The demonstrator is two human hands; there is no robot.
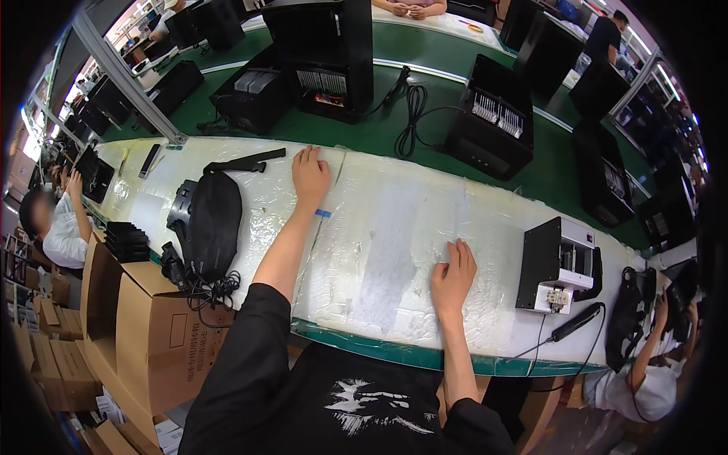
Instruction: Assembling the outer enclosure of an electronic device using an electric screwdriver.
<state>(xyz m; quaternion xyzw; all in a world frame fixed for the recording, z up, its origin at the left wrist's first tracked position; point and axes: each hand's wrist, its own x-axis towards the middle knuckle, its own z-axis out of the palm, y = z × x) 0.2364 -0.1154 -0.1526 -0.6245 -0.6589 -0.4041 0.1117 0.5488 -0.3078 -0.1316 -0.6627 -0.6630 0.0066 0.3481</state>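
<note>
Head view: both forearms enter from the lower edge; the hands lie apart on the bench [356,349], whose pale top is covered with clear, wrinkled film [345,265].
Left hand [310,180]: released, palm down on the film, fingers together and pointing toward the far edge.
Right hand [453,277]: released, palm down on the film, fingers slightly spread, thumb out to the left.
Blue tab [323,214]: just beside the left wrist, on its right.
Black bag [216,224]: left of the left hand; its strap [246,161] reaches toward the fingers.
Coiled cables [220,287]: nearer the body than the left hand, at the bag's lower end.
Cardboard box [168,334]: open, left of the left forearm.
Black-and-white machine [557,265]: right of the right hand, standing on the bench.
Electric screwdriver [576,322]: right of the right hand and nearer the body, corded, lying beside the machine.
Open black case [493,117]: beyond the right hand, on a green surface [387,125].
Power cord [413,121]: looped, beyond and between the hands.
</note>
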